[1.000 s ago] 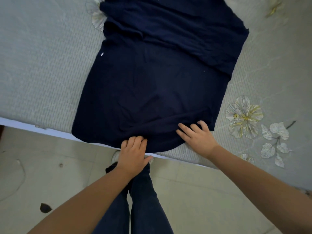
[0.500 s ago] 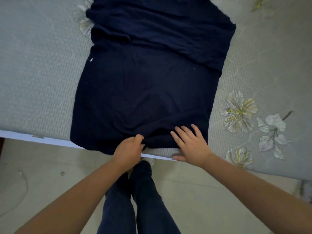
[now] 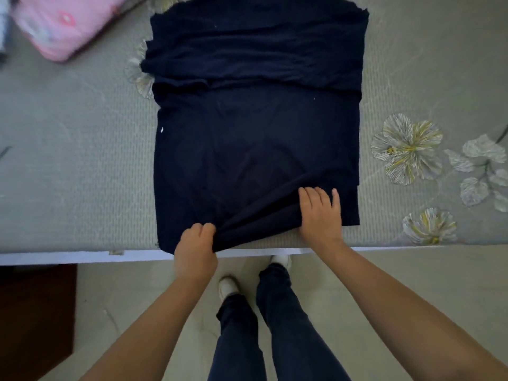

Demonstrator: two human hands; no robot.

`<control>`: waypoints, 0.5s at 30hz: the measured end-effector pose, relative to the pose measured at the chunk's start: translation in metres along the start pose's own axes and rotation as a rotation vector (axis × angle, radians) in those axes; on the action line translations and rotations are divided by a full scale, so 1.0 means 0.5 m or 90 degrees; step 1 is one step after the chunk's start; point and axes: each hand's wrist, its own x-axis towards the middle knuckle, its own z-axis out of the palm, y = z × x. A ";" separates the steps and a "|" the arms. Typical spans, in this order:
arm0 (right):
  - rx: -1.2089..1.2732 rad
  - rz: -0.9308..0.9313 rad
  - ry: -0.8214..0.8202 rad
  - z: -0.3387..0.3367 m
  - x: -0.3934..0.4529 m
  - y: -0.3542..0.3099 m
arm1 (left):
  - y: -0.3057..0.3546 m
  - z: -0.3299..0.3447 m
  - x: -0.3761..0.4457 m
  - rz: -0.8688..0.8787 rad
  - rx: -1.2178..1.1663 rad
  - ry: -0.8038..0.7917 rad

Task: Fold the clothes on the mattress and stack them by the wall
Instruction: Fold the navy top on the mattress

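A navy blue garment (image 3: 255, 149) of soft, matte knit cloth is lying spread on the grey mattress (image 3: 68, 166), reaching from the near edge toward the far side. Its outline is roughly rectangular, with its far part folded over into a thicker band whose creased edge is running across the width. A tiny white speck is showing near its left side.

The left hand (image 3: 195, 247) is curling its fingers round the near hem, bunching the cloth into ridges that are fanning out toward the right. The right hand (image 3: 320, 214) is lying flat with straight fingers on the cloth just beside that bunch, pressing it down and gripping nothing.

The mattress cover is showing a fine ribbed weave, printed with pale flowers (image 3: 406, 148) and grey leaves at the right; a white strip is running along its near edge. A pink cushion-like bundle (image 3: 66, 20), blurred, is sitting at the far left corner, well apart from the garment.

Below, the person's dark trousers (image 3: 264, 325) and white shoes (image 3: 226, 285) are standing on a pale floor.
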 end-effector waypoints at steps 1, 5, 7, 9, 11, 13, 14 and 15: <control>0.020 -0.014 0.026 -0.001 -0.003 0.011 | -0.023 -0.002 0.000 -0.026 0.011 0.010; 0.022 -0.042 0.045 -0.026 -0.038 0.069 | -0.098 -0.014 -0.002 -0.089 0.010 0.049; 0.009 -0.027 -0.029 -0.035 -0.066 0.092 | -0.122 -0.025 -0.011 -0.071 -0.029 0.070; 0.011 -0.017 -0.098 -0.040 -0.111 0.097 | -0.137 -0.039 -0.029 0.029 -0.041 0.101; 0.015 -0.012 -0.108 -0.053 -0.168 0.081 | -0.154 -0.050 -0.057 0.117 -0.024 0.128; 0.014 0.016 -0.107 -0.061 -0.232 0.050 | -0.183 -0.065 -0.095 0.174 0.017 0.128; -0.003 0.022 -0.099 -0.065 -0.260 0.035 | -0.204 -0.072 -0.117 0.202 0.056 0.129; -0.029 0.023 -0.071 -0.067 -0.283 0.023 | -0.225 -0.079 -0.140 0.231 0.095 0.127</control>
